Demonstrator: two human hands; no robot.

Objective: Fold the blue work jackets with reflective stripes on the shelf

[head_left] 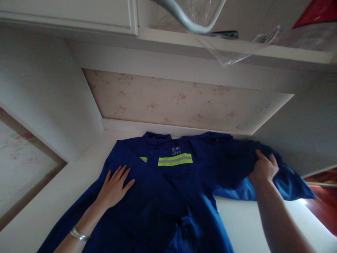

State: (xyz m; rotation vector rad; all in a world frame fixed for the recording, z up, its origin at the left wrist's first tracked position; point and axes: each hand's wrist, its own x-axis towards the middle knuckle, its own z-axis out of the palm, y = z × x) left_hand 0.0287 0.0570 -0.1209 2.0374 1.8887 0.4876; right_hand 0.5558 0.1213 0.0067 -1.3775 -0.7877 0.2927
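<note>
A dark blue work jacket [155, 196] lies spread on a white surface, with a yellow-green and grey reflective strip and pale lettering on its chest. My left hand [113, 187] rests flat on its left part, fingers spread. On the right, my right hand [264, 168] has its fingers bent around the blue fabric of a sleeve [237, 161]; the fingertips are partly hidden. A second collar-like fold [217, 136] shows to the right of the jacket's collar [157, 137]. Whether this is another garment I cannot tell. The lower end of the jacket runs out of view.
Overhead, a white shelf [168, 39] holds a clear plastic bag [226, 58], a dark flat item [223, 34] and something red [318, 14]. A pale curved bar [189, 25] hangs in front. White side panels and a flowered wall panel [179, 100] enclose the white surface [244, 225].
</note>
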